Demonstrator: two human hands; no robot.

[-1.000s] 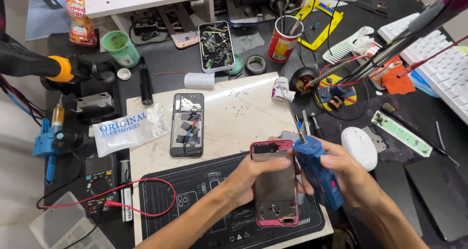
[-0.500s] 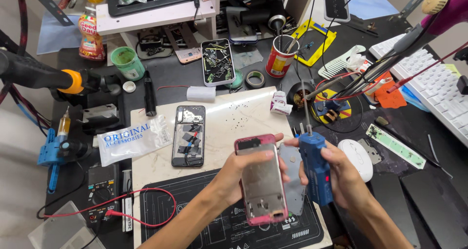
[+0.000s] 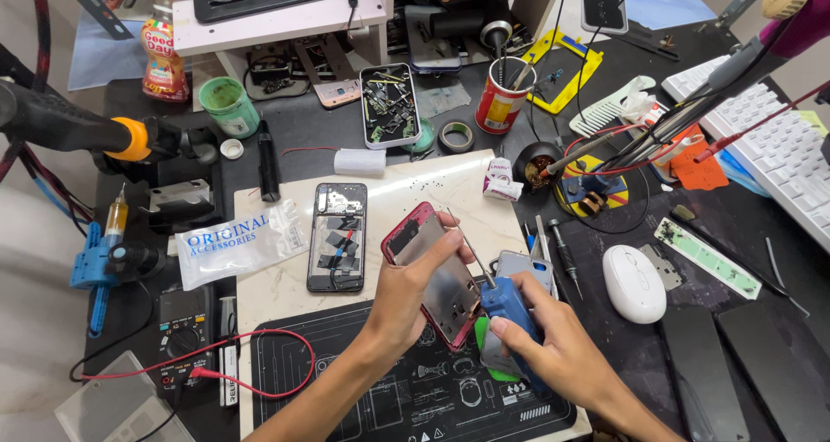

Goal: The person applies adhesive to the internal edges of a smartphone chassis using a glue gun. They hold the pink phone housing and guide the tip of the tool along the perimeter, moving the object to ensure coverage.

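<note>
One red-framed phone chassis (image 3: 435,273) is held tilted above the worktop (image 3: 415,191) by the left hand (image 3: 406,291), whose fingers (image 3: 450,243) are clenched around its edge, the bare metal inner plate turned upward. One blue-handled screwdriver (image 3: 510,317) is grasped by the right hand (image 3: 553,351), the fingers closed around the handle; its thin metal shaft is angled up and to the left across the upper right edge of the chassis. Two more opened phones are counted: one dark phone (image 3: 336,236) laid flat on the pale mat just left of the chassis, and one tray-like phone shell (image 3: 391,105) filled with small parts further back. One clear plastic bag (image 3: 240,243) with blue lettering lies left of the dark phone. One red and yellow can (image 3: 501,96) holding tools stands at the rear, with one green cup (image 3: 228,106) to the left of the shell. One white mouse (image 3: 634,283) rests right of the hands, and one white keyboard (image 3: 769,148) lies at the right edge. One roll of tape (image 3: 456,136) is seen beside the shell
</note>
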